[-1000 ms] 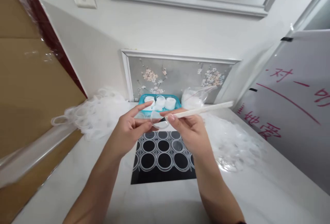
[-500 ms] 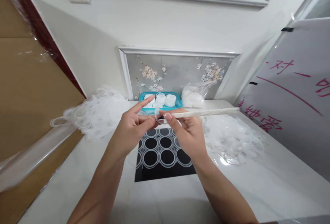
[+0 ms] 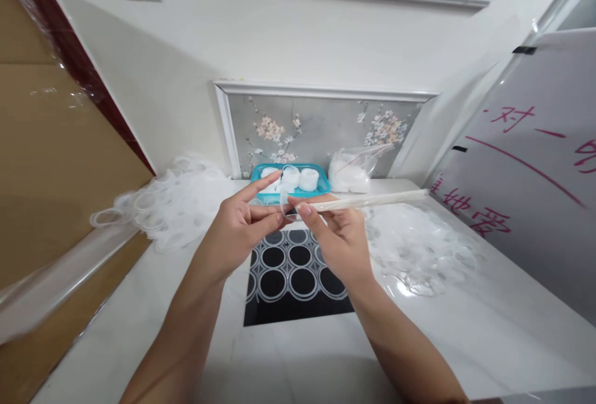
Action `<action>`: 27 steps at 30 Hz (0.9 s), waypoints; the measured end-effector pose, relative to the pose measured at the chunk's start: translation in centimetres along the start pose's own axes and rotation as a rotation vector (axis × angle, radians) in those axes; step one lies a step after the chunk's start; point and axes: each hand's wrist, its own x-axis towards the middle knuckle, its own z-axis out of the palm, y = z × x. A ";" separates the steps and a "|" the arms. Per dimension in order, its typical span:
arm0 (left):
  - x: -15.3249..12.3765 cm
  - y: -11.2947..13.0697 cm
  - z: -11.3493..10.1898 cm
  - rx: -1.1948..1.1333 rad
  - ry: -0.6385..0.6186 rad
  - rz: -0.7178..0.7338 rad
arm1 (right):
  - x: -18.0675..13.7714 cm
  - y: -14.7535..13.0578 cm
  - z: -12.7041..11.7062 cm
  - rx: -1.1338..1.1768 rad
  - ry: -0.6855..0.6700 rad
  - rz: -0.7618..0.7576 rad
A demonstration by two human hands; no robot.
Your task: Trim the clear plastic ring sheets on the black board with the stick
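Observation:
My left hand (image 3: 239, 230) pinches a small clear plastic lid (image 3: 285, 208) between thumb and fingers, with the index finger stretched out. My right hand (image 3: 338, 239) grips a long white brush (image 3: 372, 200) like a pen, its dark tip touching the lid. Both hands hover above a black mat (image 3: 298, 295) on which several clear round lids lie in rows.
A teal tray (image 3: 321, 190) with white cups stands at the back by a flowered panel. Piles of clear plastic lids lie at the left (image 3: 172, 202) and at the right (image 3: 416, 246). A plastic bag (image 3: 351, 174) sits beside the tray. A whiteboard (image 3: 526, 168) with red writing leans at the right.
The view has tilted slightly. The brush has swung lower, closer to level, and its tip stays at the lid held by my left hand.

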 end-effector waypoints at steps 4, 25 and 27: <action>0.0 -0.1 -0.1 -0.016 -0.003 0.005 | -0.1 -0.2 0.1 -0.093 -0.003 -0.066; 0.0 -0.4 0.6 -0.015 0.114 0.045 | -0.3 0.4 0.5 -0.354 0.056 -0.389; 0.0 -0.5 0.6 -0.050 0.124 0.047 | -0.2 0.5 0.5 -0.397 0.072 -0.436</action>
